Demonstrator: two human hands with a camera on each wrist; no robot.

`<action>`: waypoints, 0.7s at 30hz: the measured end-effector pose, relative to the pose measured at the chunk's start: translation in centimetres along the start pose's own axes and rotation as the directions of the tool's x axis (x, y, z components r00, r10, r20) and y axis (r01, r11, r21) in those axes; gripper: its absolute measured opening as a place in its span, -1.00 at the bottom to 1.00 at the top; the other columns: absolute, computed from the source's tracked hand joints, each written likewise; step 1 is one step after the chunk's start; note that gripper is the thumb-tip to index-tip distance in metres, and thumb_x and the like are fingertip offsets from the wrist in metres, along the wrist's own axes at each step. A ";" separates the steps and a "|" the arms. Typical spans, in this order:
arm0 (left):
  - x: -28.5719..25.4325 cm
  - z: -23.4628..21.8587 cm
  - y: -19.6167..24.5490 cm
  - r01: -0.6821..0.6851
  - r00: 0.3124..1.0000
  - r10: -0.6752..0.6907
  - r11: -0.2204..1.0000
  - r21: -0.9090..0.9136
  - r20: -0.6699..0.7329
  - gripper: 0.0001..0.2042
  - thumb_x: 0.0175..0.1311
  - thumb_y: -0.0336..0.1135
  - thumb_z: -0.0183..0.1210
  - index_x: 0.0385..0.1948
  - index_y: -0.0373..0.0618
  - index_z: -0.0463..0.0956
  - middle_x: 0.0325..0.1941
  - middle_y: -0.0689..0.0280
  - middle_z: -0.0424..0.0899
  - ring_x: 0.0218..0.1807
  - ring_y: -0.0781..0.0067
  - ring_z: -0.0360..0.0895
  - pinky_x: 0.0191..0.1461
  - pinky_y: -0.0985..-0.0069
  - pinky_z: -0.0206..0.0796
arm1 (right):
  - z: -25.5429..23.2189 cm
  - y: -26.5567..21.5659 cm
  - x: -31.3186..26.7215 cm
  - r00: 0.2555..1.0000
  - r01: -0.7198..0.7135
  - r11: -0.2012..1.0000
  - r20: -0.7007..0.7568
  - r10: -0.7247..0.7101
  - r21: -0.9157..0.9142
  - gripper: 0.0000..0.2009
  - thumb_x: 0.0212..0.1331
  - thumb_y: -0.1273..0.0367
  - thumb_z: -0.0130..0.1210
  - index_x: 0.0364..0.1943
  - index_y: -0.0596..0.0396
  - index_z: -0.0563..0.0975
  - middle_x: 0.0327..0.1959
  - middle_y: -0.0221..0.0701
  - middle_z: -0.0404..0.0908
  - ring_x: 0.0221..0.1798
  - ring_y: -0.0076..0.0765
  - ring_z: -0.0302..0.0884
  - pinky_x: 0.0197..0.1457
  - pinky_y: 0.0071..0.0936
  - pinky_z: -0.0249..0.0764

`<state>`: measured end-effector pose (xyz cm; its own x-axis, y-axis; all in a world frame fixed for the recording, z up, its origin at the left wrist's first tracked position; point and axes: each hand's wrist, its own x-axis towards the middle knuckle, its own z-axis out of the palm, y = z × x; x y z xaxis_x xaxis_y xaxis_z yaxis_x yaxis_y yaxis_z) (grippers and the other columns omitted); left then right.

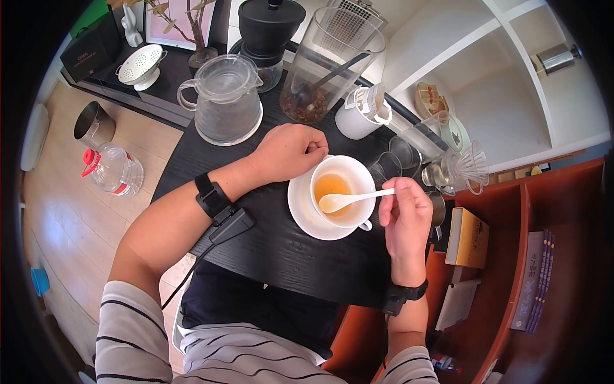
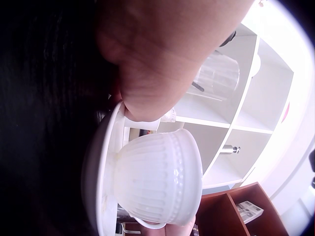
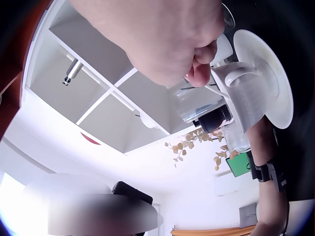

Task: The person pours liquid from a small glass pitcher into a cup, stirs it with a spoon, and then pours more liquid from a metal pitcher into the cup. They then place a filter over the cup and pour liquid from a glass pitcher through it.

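Observation:
A white cup (image 1: pixel 343 173) with an amber liquid (image 1: pixel 332 185) stands on a white saucer (image 1: pixel 300 214) on the black table. My right hand (image 1: pixel 407 214) pinches the handle end of a white spoon (image 1: pixel 358 197) between thumb and finger, just right of the cup. The spoon's bowl lies over the liquid, inside the rim. My left hand (image 1: pixel 289 152) rests on the table at the far left of the cup, fingers curled inward right at the saucer's edge. Its fingertips are hidden, so I cannot tell if they grip the saucer. The left wrist view shows the cup's ribbed side (image 2: pixel 152 174).
Behind my left hand stand a glass pitcher (image 1: pixel 227 99), a black-topped grinder (image 1: pixel 272 29) and a tall glass vessel (image 1: pixel 307 109). A white mug with a drip bag (image 1: pixel 359 118) sits beyond the cup. Glassware (image 1: pixel 451 169) stands at right, beside the wooden shelf (image 1: pixel 511 211).

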<state>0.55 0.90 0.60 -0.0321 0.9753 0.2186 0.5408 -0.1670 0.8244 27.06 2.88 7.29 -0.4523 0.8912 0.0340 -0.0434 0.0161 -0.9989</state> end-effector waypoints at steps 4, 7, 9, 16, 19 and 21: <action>0.0 0.0 0.0 -0.002 1.000 0.002 1.000 0.000 -0.004 -0.83 0.37 -0.26 0.28 -0.30 -0.15 0.74 -0.47 0.28 0.74 -0.45 0.43 0.67 -0.30 0.45 0.46 | -0.2 0.0 0.3 0.996 0.057 0.994 -0.073 -0.050 0.090 -0.71 0.66 0.28 -0.01 -0.11 0.23 0.63 -0.50 -0.47 0.56 -0.56 -0.63 0.42 -0.50 -0.67 0.30; 0.0 0.0 -0.1 -0.005 1.000 0.005 1.000 -0.008 0.000 -0.84 0.37 -0.27 0.28 -0.31 -0.15 0.74 -0.47 0.28 0.74 -0.45 0.44 0.66 -0.30 0.46 0.46 | -0.5 0.0 0.6 0.972 0.188 0.978 -0.157 -0.173 0.092 -0.71 0.67 0.29 -0.03 -0.07 0.24 0.61 -0.47 -0.44 0.58 -0.55 -0.60 0.43 -0.45 -0.66 0.35; 0.0 0.0 0.0 0.003 1.000 -0.003 1.000 -0.007 0.003 -0.84 0.36 -0.27 0.28 -0.31 -0.15 0.74 -0.47 0.29 0.74 -0.45 0.45 0.66 -0.30 0.47 0.46 | -0.5 0.0 0.7 0.960 0.219 0.972 -0.197 -0.199 0.082 -0.71 0.68 0.29 -0.04 -0.07 0.24 0.61 -0.46 -0.44 0.58 -0.55 -0.60 0.42 -0.45 -0.65 0.35; 0.0 0.0 0.1 0.003 1.000 -0.003 1.000 -0.002 0.001 -0.85 0.36 -0.28 0.28 -0.31 -0.14 0.74 -0.47 0.30 0.74 -0.46 0.47 0.66 -0.30 0.48 0.45 | -0.3 -0.2 0.1 0.906 0.341 0.929 -0.211 -0.366 -0.146 -0.73 0.67 0.30 -0.03 -0.06 0.23 0.60 -0.41 -0.42 0.60 -0.48 -0.59 0.51 -0.42 -0.65 0.39; 0.0 0.0 0.0 0.001 1.000 -0.001 1.000 -0.005 0.001 -0.84 0.36 -0.27 0.28 -0.30 -0.14 0.74 -0.47 0.30 0.74 -0.45 0.47 0.66 -0.30 0.48 0.45 | -0.6 0.2 -0.4 0.857 0.452 0.835 -0.106 -0.504 -0.314 -0.76 0.64 0.34 0.01 -0.05 0.26 0.61 -0.38 -0.38 0.62 -0.44 -0.56 0.56 -0.39 -0.65 0.43; 0.0 0.0 0.0 -0.001 1.000 0.001 1.000 -0.012 0.006 -0.84 0.36 -0.27 0.28 -0.30 -0.15 0.74 -0.47 0.30 0.74 -0.45 0.46 0.66 -0.30 0.47 0.45 | -0.5 0.3 -0.5 0.790 0.550 0.693 0.021 -0.613 -0.466 -0.82 0.59 0.43 0.07 -0.06 0.30 0.64 -0.36 -0.33 0.64 -0.41 -0.52 0.61 -0.36 -0.62 0.49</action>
<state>0.50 0.89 0.58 -0.0271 0.9760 0.2162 0.5310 -0.1692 0.8303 27.71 2.68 6.96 -0.3491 0.6847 0.6398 0.1362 0.7125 -0.6883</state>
